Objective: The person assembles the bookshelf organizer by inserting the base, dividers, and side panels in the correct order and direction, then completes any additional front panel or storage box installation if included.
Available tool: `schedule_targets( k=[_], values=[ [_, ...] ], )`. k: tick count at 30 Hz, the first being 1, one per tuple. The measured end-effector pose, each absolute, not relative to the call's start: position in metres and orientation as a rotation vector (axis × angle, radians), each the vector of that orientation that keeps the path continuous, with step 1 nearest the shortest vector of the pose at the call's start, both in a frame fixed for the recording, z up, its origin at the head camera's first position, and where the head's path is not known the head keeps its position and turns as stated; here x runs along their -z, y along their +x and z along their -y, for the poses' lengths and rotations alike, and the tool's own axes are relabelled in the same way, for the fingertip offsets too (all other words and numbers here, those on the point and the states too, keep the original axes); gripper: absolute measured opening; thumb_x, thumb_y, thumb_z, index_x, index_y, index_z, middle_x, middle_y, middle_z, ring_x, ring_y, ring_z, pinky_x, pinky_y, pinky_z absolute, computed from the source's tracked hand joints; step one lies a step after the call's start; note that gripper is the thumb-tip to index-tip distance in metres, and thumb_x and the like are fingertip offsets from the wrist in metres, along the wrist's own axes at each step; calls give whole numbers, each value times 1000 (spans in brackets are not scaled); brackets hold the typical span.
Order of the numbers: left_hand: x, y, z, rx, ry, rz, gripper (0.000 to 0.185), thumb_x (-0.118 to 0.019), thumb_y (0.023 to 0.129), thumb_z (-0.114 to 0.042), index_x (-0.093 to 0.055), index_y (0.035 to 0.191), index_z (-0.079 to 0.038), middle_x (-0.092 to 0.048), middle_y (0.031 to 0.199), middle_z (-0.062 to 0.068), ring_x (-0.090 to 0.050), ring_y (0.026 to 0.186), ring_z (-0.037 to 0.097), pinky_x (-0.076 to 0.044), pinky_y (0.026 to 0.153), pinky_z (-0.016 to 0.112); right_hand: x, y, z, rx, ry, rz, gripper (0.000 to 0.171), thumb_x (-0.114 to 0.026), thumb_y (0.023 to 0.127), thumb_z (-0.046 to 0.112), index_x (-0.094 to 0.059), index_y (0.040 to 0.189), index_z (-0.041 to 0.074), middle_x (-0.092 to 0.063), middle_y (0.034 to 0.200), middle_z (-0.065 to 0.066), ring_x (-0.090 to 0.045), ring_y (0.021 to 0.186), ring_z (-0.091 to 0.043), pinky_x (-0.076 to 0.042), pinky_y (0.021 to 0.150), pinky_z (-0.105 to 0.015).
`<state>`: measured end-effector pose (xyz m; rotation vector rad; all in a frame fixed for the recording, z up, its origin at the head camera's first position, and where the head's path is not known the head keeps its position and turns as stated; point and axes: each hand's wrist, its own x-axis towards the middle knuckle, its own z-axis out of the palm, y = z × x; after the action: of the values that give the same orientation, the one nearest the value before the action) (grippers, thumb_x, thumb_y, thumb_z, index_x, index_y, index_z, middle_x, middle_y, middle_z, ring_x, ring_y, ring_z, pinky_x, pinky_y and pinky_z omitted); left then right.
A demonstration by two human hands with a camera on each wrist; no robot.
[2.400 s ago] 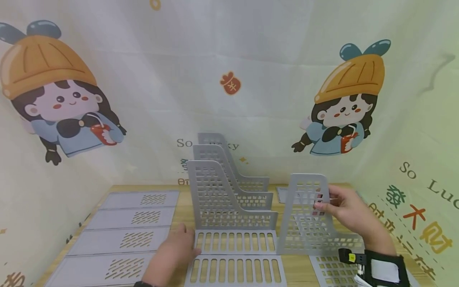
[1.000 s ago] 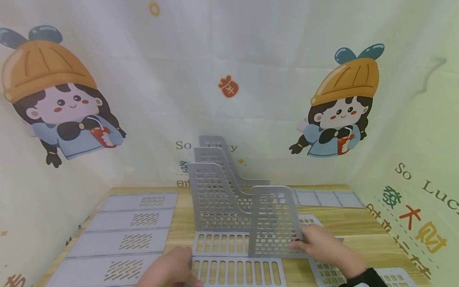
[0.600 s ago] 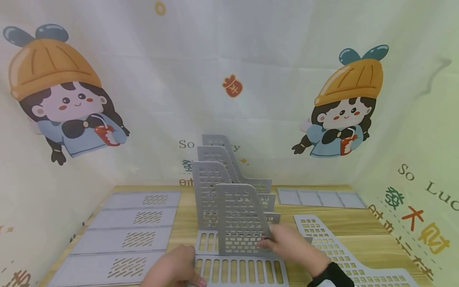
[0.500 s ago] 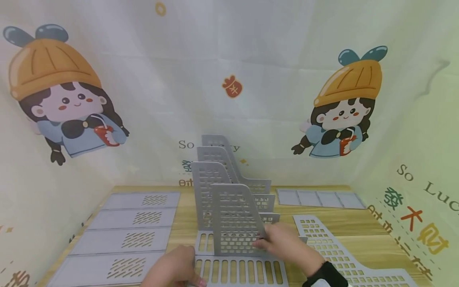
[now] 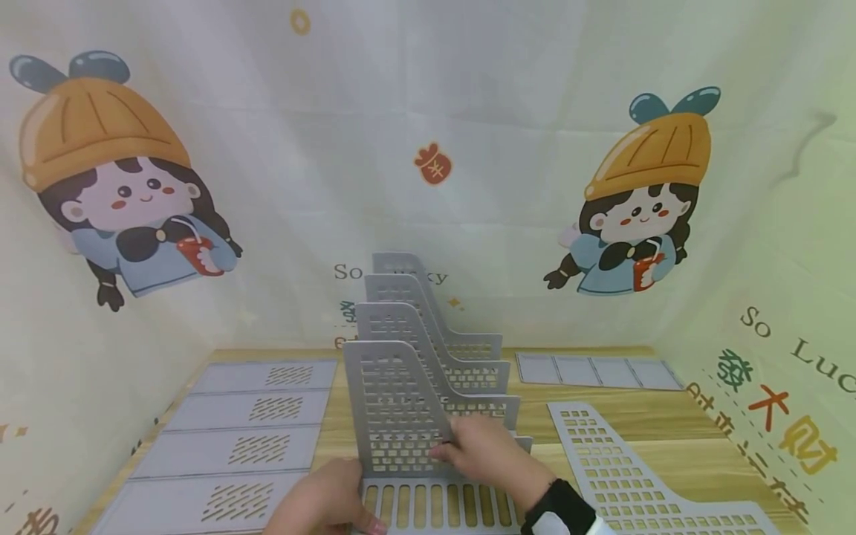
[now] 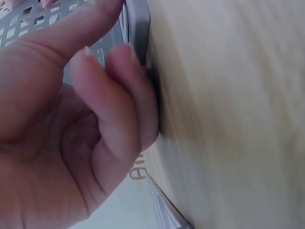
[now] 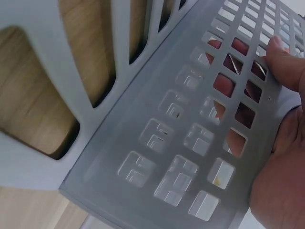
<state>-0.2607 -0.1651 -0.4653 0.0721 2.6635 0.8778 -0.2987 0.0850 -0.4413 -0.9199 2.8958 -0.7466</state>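
Note:
A grey perforated magazine-file divider (image 5: 388, 409) stands upright on a slotted grey base (image 5: 412, 509), in front of several matching upright dividers (image 5: 408, 256). My right hand (image 5: 491, 449) grips this front divider by its lower sloped edge. In the right wrist view the thumb lies on the near face of the divider (image 7: 157, 143), and fingers show through the holes behind it. My left hand (image 5: 324, 487) holds the left edge of the base at the front. The left wrist view shows its fingers curled beside a grey edge (image 6: 138, 28).
A divider (image 5: 628, 475) of the same shape lies flat at the right. Several grey panels (image 5: 221, 449) with slanted slots lie along the left, and a narrow panel strip (image 5: 595, 371) lies at the back right. Printed cloth (image 5: 501, 186) hangs behind the wooden table (image 5: 655, 416).
My right hand has brought the front divider from the right leftward across the base, in line with the others. My left hand has moved slightly nearer and now holds the base's edge.

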Motion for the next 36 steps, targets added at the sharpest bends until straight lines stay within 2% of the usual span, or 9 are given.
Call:
schedule_targets(
  k=[3, 7, 14, 17, 19, 21, 26, 32, 36],
  values=[
    [465, -261, 167, -898, 67, -2646, 64, -101, 63, -18, -69, 113, 4, -75, 93, 9, -70, 88, 24, -61, 94, 52, 442, -299, -85, 721, -942, -2912, 35, -74, 98, 37, -72, 126, 16, -81, 87, -1, -73, 77, -14, -54, 64, -32],
    [462, -263, 170, -859, 40, -2613, 62, -99, 68, -19, -68, 117, 5, -75, 96, 12, -72, 89, 26, -63, 88, 50, 445, -297, -85, 707, -977, -2921, 48, -73, 99, 38, -66, 141, 16, -83, 91, -2, -73, 75, -11, -51, 62, -29],
    [455, -268, 173, -816, -1, -2553, 38, -93, 78, -14, -63, 98, -1, -66, 83, 11, -69, 65, 22, -62, 59, 31, 445, -299, -87, 684, -998, -2938, 36, -73, 100, 37, -69, 128, 16, -77, 82, 5, -64, 67, -4, -46, 59, -27],
    [456, -269, 172, -833, -2, -2550, 39, -93, 77, -13, -63, 99, -1, -66, 83, 11, -69, 65, 21, -62, 57, 30, 445, -299, -90, 670, -1016, -2933, 28, -75, 99, 32, -69, 122, 17, -73, 80, 9, -59, 66, -2, -46, 61, -27],
    [457, -270, 172, -849, -8, -2542, 40, -93, 76, -12, -63, 100, -1, -66, 83, 12, -69, 64, 21, -62, 57, 30, 444, -299, -94, 683, -1029, -2898, 35, -76, 98, 28, -67, 130, 16, -72, 82, 8, -57, 68, -3, -46, 63, -27],
    [458, -272, 172, -870, -9, -2533, 40, -93, 76, -11, -63, 100, 0, -66, 83, 12, -69, 64, 21, -63, 57, 30, 439, -298, -99, 698, -1029, -2840, 48, -77, 98, 24, -63, 142, 15, -76, 94, 4, -65, 78, -7, -52, 69, -28],
    [457, -273, 175, -876, 6, -2546, 40, -94, 76, -12, -61, 95, -1, -67, 79, 14, -69, 56, 20, -62, 53, 30, 415, -294, -122, 695, -1007, -2755, 46, -80, 94, 12, -66, 137, 7, -76, 125, -10, -73, 111, -28, -62, 91, -42],
    [457, -271, 179, -896, -8, -2547, 38, -94, 76, -12, -60, 90, -3, -67, 78, 14, -68, 56, 20, -62, 53, 30, 380, -286, -168, 779, -721, -2832, 41, -82, 92, 9, -69, 131, 6, -73, 129, -11, -70, 113, -34, -60, 93, -51],
    [458, -272, 179, -902, 3, -2544, 37, -94, 76, -12, -60, 89, -3, -67, 77, 14, -66, 55, 19, -61, 52, 29, 378, -296, -211, 877, -550, -2789, 42, -79, 92, 3, -65, 132, -4, -69, 129, -21, -68, 114, -41, -60, 94, -52]
  ],
)
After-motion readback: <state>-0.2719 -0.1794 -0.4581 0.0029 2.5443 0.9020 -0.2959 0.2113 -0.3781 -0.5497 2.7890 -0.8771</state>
